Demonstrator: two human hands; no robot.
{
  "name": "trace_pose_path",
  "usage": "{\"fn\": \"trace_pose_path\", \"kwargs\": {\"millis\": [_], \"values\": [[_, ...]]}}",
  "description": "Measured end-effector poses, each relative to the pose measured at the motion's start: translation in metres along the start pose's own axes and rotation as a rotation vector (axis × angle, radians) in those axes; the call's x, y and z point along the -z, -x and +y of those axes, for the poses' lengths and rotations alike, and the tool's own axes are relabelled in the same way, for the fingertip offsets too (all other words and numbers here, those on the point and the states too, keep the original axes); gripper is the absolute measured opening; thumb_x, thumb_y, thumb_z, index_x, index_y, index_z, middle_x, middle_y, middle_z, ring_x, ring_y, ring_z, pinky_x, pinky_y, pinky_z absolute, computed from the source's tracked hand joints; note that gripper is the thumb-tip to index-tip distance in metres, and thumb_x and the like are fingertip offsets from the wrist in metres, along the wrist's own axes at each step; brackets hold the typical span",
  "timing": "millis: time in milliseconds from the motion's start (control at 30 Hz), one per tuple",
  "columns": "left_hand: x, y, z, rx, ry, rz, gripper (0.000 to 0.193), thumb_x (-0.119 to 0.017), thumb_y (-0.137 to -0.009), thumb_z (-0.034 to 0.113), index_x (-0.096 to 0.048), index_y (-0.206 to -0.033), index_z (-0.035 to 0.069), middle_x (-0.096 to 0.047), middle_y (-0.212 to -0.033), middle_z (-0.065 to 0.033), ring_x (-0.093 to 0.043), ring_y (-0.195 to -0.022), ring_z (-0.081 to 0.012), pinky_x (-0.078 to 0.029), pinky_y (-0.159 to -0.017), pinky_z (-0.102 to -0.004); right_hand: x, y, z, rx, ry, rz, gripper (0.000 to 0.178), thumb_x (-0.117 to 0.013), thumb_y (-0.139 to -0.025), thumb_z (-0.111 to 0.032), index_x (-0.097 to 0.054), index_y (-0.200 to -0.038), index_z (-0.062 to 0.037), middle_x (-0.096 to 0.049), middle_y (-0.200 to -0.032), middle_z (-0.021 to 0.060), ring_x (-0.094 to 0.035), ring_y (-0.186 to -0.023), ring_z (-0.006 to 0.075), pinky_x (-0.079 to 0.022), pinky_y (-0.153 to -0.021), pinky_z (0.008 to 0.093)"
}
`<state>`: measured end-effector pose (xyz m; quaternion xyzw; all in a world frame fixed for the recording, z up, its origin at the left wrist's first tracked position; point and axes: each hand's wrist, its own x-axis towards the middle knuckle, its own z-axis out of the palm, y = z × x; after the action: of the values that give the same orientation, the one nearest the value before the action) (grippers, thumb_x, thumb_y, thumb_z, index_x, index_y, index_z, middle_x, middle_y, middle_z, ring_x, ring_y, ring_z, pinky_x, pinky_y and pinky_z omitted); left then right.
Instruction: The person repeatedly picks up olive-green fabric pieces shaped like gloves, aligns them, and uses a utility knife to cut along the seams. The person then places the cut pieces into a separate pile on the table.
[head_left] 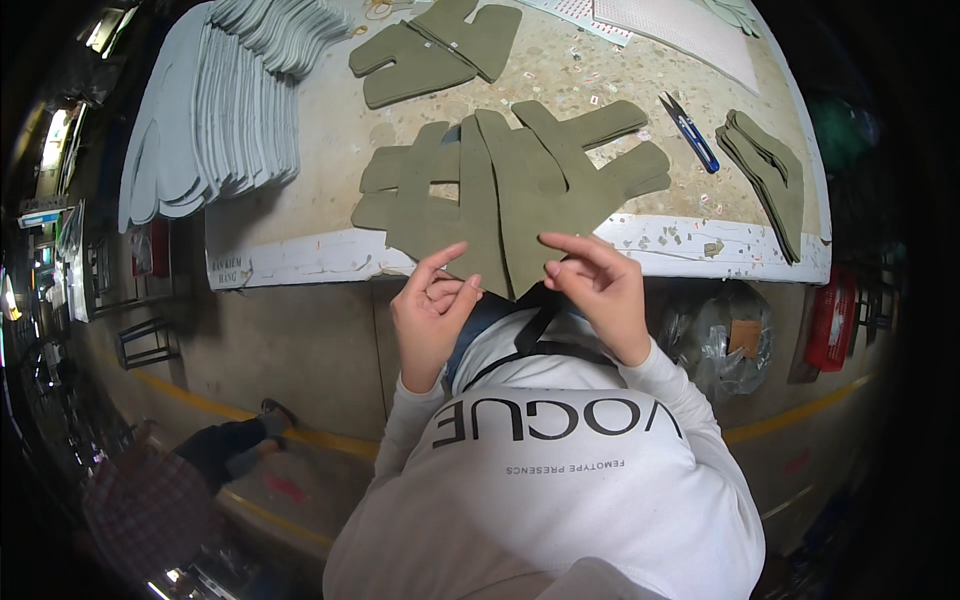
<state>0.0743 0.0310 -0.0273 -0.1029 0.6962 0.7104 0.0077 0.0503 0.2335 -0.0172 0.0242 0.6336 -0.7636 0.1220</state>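
Olive-green cut fabric pieces (545, 185), shaped like flat glove or mitten panels, lie overlapping at the table's near edge in front of me. At their lower left is my left hand (432, 312), index finger stretched out and thumb apart, other fingers curled, nothing seen in it. My right hand (603, 292) hovers by the lower right of the same pieces. Its index finger points inward over the fabric, thumb apart, and it holds nothing visible. Whether the fingertips touch the cloth I cannot tell.
Grey-blue fabric panels (240, 120) stand stacked at the table's left. More olive pieces lie at the back (425, 60) and right (765, 175). Blue-handled thread snips (692, 135) rest on the right. Small scraps litter the tabletop (560, 65). Another person (160, 495) is at lower left.
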Motion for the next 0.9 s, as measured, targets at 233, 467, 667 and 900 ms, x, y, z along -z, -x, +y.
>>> {"fn": "trace_pose_path", "kwargs": {"millis": [233,467,667,900], "values": [[0.003,0.003,0.009,0.100,-0.060,0.016,0.020,-0.062,-0.093,0.001,-0.063,-0.112,-0.006,-0.063,-0.067,-0.0036,-0.063,-0.063,-0.0065,-0.052,-0.057,-0.0187,0.004,0.001,0.000,-0.013,0.371,-0.036,0.022,-0.063,-0.092,-0.005,-0.070,-0.113,-0.0018,-0.064,-0.078,0.0017,-0.060,-0.061,0.0057,-0.050,-0.055,0.0191],[0.018,-0.037,0.034,-0.147,-0.313,0.131,0.010,-0.063,-0.093,0.006,-0.070,-0.094,-0.002,-0.062,-0.065,-0.0001,-0.053,-0.053,-0.0023,-0.042,-0.047,-0.0203,0.059,-0.029,-0.025,0.224,0.598,0.185,0.021,-0.063,-0.093,-0.011,-0.071,-0.111,-0.0024,-0.068,-0.084,0.0036,-0.058,-0.066,0.0063,-0.045,-0.055,0.0207],[-0.027,-0.093,0.042,-0.378,-0.845,0.006,0.023,-0.081,-0.075,0.024,-0.067,-0.081,0.006,-0.058,-0.071,-0.0052,-0.058,-0.061,-0.0206,-0.047,-0.057,-0.0328,0.130,-0.092,-0.034,0.623,1.442,0.564,0.034,-0.070,-0.085,-0.016,-0.066,-0.117,-0.0053,-0.060,-0.099,0.0129,-0.059,-0.091,0.0310,-0.049,-0.079,0.0398],[-0.047,-0.096,0.035,-0.218,-0.610,-0.057,0.027,-0.082,-0.073,0.020,-0.064,-0.085,0.004,-0.065,-0.075,-0.0067,-0.063,-0.061,-0.0152,-0.050,-0.058,-0.0276,0.145,-0.091,-0.034,0.561,1.360,0.581,0.018,-0.067,-0.086,-0.013,-0.070,-0.100,-0.0023,-0.062,-0.082,0.0104,-0.061,-0.072,0.0263,-0.050,-0.066,0.0354]]}}
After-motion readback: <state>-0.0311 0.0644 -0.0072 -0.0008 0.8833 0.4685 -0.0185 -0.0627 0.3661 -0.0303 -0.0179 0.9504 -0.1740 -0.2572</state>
